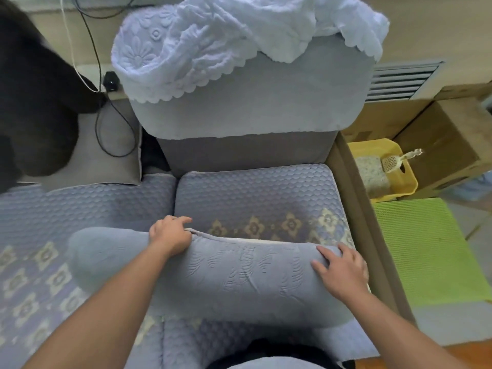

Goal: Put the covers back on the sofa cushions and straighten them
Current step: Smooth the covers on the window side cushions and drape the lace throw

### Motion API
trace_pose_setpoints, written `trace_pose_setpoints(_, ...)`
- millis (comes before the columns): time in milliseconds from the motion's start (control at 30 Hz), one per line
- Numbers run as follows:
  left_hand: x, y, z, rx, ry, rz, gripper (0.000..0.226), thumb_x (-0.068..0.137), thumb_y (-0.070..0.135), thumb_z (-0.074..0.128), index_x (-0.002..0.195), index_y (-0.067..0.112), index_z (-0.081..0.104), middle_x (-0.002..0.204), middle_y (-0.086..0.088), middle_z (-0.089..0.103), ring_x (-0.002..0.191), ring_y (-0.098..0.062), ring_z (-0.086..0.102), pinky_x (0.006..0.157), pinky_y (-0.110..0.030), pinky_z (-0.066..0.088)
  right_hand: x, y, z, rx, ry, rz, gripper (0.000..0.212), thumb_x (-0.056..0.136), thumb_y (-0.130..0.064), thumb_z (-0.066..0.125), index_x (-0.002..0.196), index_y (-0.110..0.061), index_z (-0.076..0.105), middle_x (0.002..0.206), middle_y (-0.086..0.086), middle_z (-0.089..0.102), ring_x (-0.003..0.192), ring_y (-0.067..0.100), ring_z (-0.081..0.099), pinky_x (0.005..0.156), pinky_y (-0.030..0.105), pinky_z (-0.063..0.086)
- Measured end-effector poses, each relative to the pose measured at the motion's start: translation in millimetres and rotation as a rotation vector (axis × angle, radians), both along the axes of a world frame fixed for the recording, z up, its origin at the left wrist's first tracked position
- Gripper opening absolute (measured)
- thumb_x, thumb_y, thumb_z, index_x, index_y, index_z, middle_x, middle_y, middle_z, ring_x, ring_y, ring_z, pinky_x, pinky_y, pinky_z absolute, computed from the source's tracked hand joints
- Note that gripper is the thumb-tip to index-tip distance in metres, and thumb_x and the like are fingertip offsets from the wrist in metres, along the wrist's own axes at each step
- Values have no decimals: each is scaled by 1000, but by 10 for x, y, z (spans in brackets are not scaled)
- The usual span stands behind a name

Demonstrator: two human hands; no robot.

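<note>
L hand (170, 235) pinches cover edge (234, 237) on cushion (239, 278); R hand (340, 270) spread flat, pressing. Best: tug edge taut, keep R steady, smooth wrinkles.

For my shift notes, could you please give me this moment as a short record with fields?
setting: sofa seat with quilted cover
worked item: grey cushion lying across the seat front
left hand: left hand pinches the cushion's far piped edge
right hand: right hand rests flat on the cushion's right end, fingers straight
backrest: white lace cover bunched on top, not straightened
beside the sofa: yellow tray with scoop, green mat
</note>
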State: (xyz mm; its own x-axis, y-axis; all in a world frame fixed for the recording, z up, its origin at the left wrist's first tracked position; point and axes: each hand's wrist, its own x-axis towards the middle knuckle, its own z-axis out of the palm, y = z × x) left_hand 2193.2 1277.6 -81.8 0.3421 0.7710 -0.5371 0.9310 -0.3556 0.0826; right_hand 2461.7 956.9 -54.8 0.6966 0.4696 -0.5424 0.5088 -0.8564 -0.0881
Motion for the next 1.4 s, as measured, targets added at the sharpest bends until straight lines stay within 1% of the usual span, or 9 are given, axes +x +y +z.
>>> trace_pose_setpoints(100,-449,44,202,42,-63,146,62,81,53,47,143,47,44,161,-2,26,149,-26,20,120,-45,16,47,126,-20,-19,17,-56,57,92,-69,36,146,-52,35,163,2,17,150,27,8,120,48,8)
trace_pose_setpoints(233,-1392,336,95,93,72,372,57,92,52,36,148,45,33,164,-4,19,148,-32,21,118,-53,23,42,197,-59,120,7,-294,70,89,-68,45,150,-36,35,164,7,12,150,29,6,120,50,11)
trace_pose_setpoints(500,-1627,912,-200,103,-270,954,85,87,57,49,150,4,29,149,-29,39,135,-46,40,113,-51,33,143,1,-395,373,187,-1151,89,87,-63,55,150,-4,31,150,20,41,131,44,44,108,52,36)
trace_pose_setpoints(600,-1832,1060,-409,24,-325,1095,92,80,70,31,139,2,50,142,-28,48,129,-45,46,110,-52,37,135,11,-471,473,189,-1269,86,84,-69,50,141,-5,44,140,18,50,121,43,51,102,54,42)
trace_pose_setpoints(700,-2110,1194,-767,-38,-549,1310,95,64,88,45,130,22,60,137,-11,59,122,-36,56,105,-55,42,167,151,-479,539,145,-1293,93,69,-78,43,132,-10,54,131,16,56,113,42,56,100,58,45)
trace_pose_setpoints(867,-1604,1061,-457,27,-904,1535,79,64,69,53,125,20,63,114,5,71,100,-26,70,91,-51,54,579,588,-277,562,77,-1211,85,75,-72,43,132,-10,54,135,19,55,118,44,53,102,51,41)
trace_pose_setpoints(1133,-79,1824,101,178,-948,1283,88,70,71,46,139,18,39,143,-15,48,126,-38,49,108,-54,40,2077,1985,-3,862,148,-997,91,73,-61,66,145,-11,39,146,16,46,130,40,47,108,48,39)
trace_pose_setpoints(1267,444,1891,-522,43,-947,1139,79,79,70,62,140,36,25,149,-5,37,125,-42,46,79,-67,51,2417,2264,-668,921,172,-1020,111,59,-66,77,148,-15,32,147,16,43,132,40,44,110,51,37)
trace_pose_setpoints(1400,622,2018,-827,230,-857,1127,114,53,90,55,146,33,24,154,-13,32,135,-43,38,106,-64,37,2474,2334,-1048,882,-44,-1013,114,63,-80,63,151,-19,23,154,17,32,141,43,30,118,55,22)
